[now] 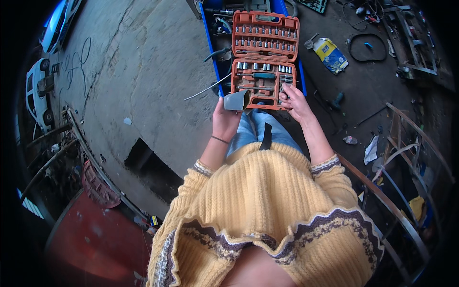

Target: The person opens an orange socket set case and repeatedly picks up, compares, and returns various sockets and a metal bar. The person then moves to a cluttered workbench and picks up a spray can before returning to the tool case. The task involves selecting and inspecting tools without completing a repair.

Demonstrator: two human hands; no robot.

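My left hand is closed around a grey, tapered, hollow piece, its dark opening facing right. Just beyond it lies an orange socket set case, spread wide with its hinged lid half at the far side. Rows of small silver sockets fill the lid half. In the near half sit larger sockets and a teal-handled driver. My right hand is at the case's near right corner, fingers curled with the tips over the small pieces there; what they pinch, if anything, is hidden.
Under the case stands a blue tool tray holding pliers and other tools. A yellow and blue bag and a black belt loop lie on the floor to the right. Metal frames stand at right; a dark floor pit is at left.
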